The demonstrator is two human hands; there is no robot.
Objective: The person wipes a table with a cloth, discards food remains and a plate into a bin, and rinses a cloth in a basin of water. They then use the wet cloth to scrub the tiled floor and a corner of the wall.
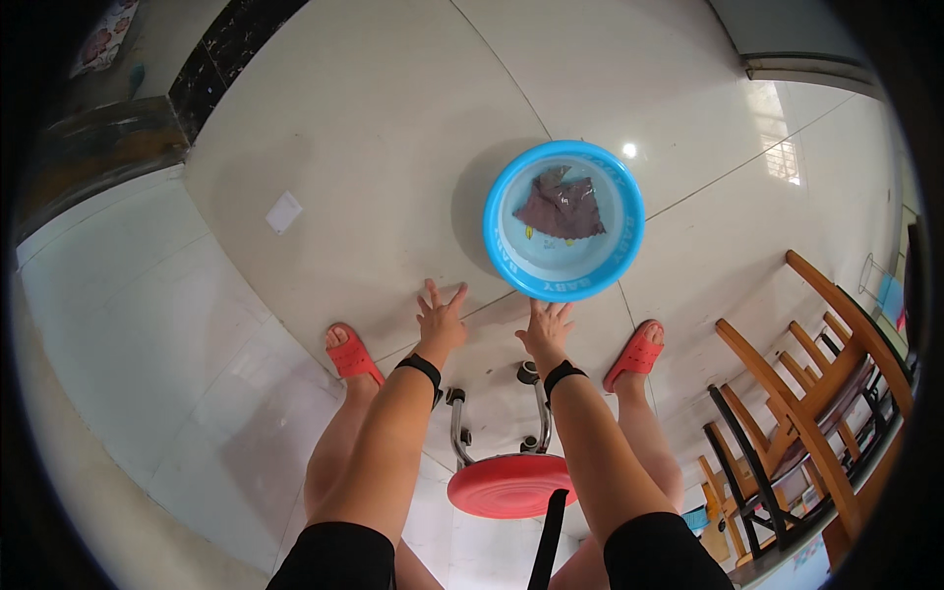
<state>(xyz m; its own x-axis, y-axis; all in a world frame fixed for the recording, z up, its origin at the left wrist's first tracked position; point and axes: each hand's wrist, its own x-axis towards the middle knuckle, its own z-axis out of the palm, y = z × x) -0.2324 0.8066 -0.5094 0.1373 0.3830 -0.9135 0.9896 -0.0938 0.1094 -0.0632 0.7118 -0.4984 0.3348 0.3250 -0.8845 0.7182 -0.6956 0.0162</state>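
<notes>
A round blue plastic basin (501,254) stands on the tiled floor before me, with water in it. In the water lies a crumpled brownish-purple cloth (564,206) with a scalloped edge. My left hand (441,318) is spread out to the left of the basin, apart from it and holding nothing. Just below the near rim is my right hand (548,324), fingers apart; its fingertips reach the basin's edge, and whether they touch it I cannot tell. Both wrists wear dark bands.
Between my legs is a red round stool (509,487) on chromed legs with casters. Wooden chairs (804,398) crowd the right side. A white piece of paper (284,212) lies on the floor (383,147) at left. My feet wear red slippers (352,355).
</notes>
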